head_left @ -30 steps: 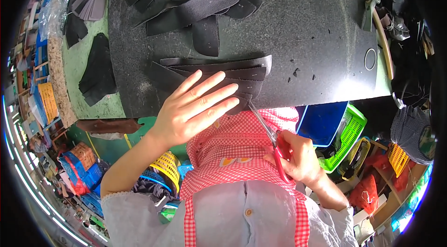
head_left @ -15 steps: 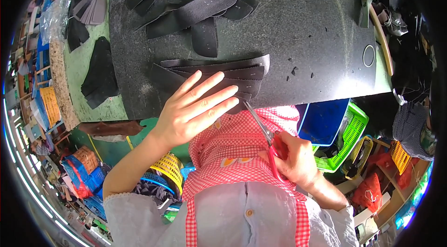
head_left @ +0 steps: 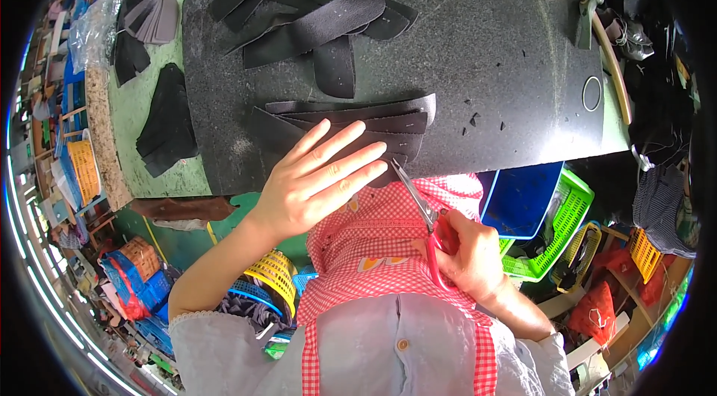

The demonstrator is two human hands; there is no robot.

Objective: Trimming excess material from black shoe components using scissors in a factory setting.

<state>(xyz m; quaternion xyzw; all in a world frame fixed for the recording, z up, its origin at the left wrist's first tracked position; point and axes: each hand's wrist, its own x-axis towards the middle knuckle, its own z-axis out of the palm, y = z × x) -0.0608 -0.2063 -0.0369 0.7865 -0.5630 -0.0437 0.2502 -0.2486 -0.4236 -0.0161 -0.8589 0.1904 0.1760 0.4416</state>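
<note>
My left hand (head_left: 317, 183) lies flat with its fingers spread over a fanned stack of black fabric pieces (head_left: 407, 123) at the near edge of the dark board. In my right hand (head_left: 474, 250) is a pair of scissors (head_left: 420, 206) with red handles. Their blade tips point up and left, at the lower right edge of the fabric stack, close to my left fingertips. Whether the tips touch the fabric I cannot tell. Farther back lies a loose heap of black strips (head_left: 328, 23). Small black scraps (head_left: 473, 120) are scattered to the right of the stack.
The dark board (head_left: 515, 60) covers most of the green table (head_left: 160, 185). Left of it lie a black fabric pile (head_left: 168, 123) and a tied grey bundle (head_left: 160, 11). A thin ring (head_left: 591, 94) sits at the right. Below the edge are blue (head_left: 523, 198) and green bins (head_left: 571, 209).
The view has shifted slightly, so the table and fabric sit a little lower and to the right. My hands keep nearly the same pose, scissors at the fabric edge.
</note>
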